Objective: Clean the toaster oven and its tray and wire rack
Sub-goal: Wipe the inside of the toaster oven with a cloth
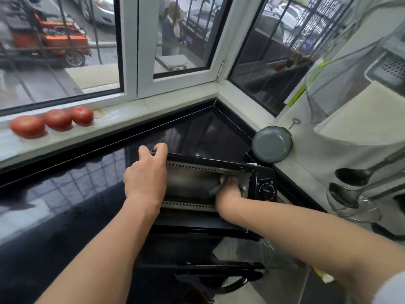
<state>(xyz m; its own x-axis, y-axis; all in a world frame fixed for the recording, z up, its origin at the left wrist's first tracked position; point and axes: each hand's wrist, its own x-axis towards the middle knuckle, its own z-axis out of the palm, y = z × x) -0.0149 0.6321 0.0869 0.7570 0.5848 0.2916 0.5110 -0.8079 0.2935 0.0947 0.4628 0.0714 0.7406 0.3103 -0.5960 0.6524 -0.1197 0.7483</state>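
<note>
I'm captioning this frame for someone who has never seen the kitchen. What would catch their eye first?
Two bare arms reach to a black toaster oven on the dark counter: the right hand is inside its open cavity with a grey cloth, while the left hand grips its top left corner. Three red tomatoes line the windowsill on the left.

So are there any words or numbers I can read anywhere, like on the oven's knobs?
None can be read.
Toaster oven control panel: pale marks ring the two dials, too small and blurred to read.
Green strip by the window: no legible print.
Orange vehicle outside: blurred, no readable sign.
</note>
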